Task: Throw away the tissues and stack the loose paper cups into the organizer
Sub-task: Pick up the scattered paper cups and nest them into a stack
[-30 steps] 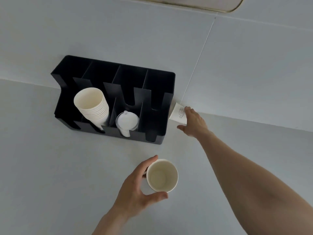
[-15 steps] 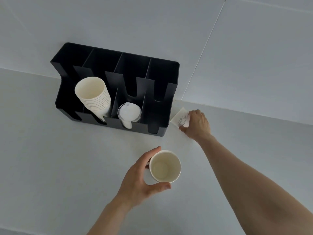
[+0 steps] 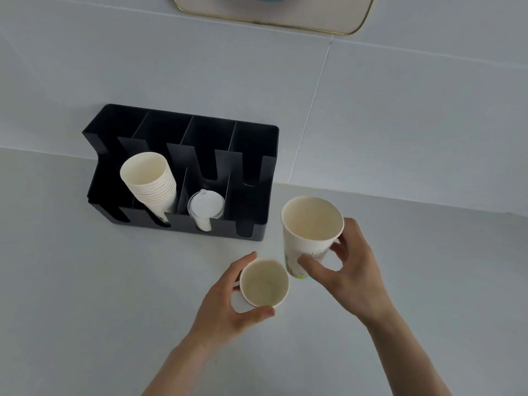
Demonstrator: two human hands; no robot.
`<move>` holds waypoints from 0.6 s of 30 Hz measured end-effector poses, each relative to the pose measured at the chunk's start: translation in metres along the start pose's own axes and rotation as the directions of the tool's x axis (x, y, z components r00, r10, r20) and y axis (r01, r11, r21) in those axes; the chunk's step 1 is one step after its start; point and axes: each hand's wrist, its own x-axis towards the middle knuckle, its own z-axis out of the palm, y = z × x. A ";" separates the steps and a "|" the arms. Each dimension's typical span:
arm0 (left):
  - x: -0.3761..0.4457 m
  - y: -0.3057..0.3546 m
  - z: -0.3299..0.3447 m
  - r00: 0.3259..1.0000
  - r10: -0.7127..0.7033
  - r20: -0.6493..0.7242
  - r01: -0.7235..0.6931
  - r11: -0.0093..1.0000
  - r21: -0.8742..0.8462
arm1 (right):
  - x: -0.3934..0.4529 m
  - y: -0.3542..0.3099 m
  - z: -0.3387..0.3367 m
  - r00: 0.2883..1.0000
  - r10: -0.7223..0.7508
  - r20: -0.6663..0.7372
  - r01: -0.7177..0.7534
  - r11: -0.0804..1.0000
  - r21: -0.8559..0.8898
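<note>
My left hand (image 3: 228, 307) grips a white paper cup (image 3: 264, 282) by its rim and side, mouth up, just above the counter. To its right my right hand (image 3: 351, 275) holds a second paper cup (image 3: 310, 224) upright and higher; green print shows on its wall. The two cups nearly touch. The black organizer (image 3: 254, 155) stands against the wall to the left. Its second slot holds a leaning stack of paper cups (image 3: 150, 181). The third slot holds clear lids (image 3: 205, 207). No tissue is in view.
The white counter (image 3: 85, 281) meets a white tiled wall (image 3: 400, 110) behind the organizer. A gold-rimmed tray or frame (image 3: 285, 15) shows at the top edge. The organizer's rightmost slot (image 3: 251, 201) holds nothing that I can see.
My right hand has lifted the printed cup from beside the organizer's right end and brought it upright next to the cup in my left hand. The camera tilted up.
</note>
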 end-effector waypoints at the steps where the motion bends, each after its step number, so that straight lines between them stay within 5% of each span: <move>1: 0.000 0.000 0.000 1.000 0.002 0.004 -0.002 1.000 0.005 | -0.007 -0.008 0.000 0.999 -0.030 0.022 0.029 0.999 0.046; 6: 0.001 0.002 -0.001 1.000 -0.007 0.010 0.007 1.000 0.028 | -0.029 -0.011 0.017 0.989 -0.074 0.130 0.065 0.995 0.073; 18: -0.003 0.011 -0.006 0.999 -0.035 0.029 0.033 0.998 0.048 | -0.039 0.033 0.030 0.938 0.130 0.321 -0.082 0.984 -0.160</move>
